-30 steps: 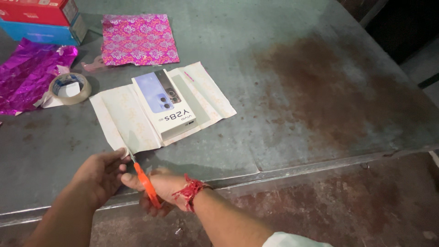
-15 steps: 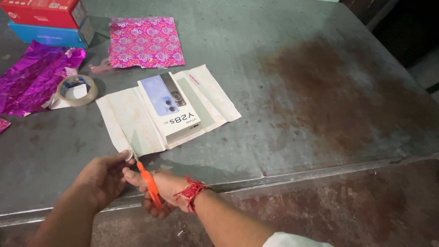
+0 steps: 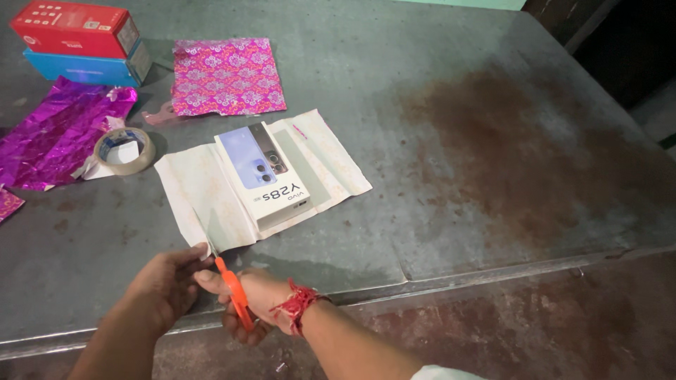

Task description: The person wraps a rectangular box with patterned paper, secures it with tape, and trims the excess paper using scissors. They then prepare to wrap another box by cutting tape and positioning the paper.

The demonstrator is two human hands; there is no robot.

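Scissors [image 3: 234,294] in the right hand [image 3: 257,309]: orange handles. Thread [image 3: 296,309] on that wrist: red. Paper sheet [image 3: 197,204] near the hands: cream, faint pattern, possibly floral. Box [image 3: 264,176] on it: white with a pale blue picture. Far square of wrapping paper [image 3: 227,76]: pink with purple ornament. Foil [image 3: 53,134] at left: plain magenta. Far-left boxes: red box [image 3: 74,29] over blue box [image 3: 84,68]. Table [image 3: 458,141]: grey, with a rust-brown stain at right.
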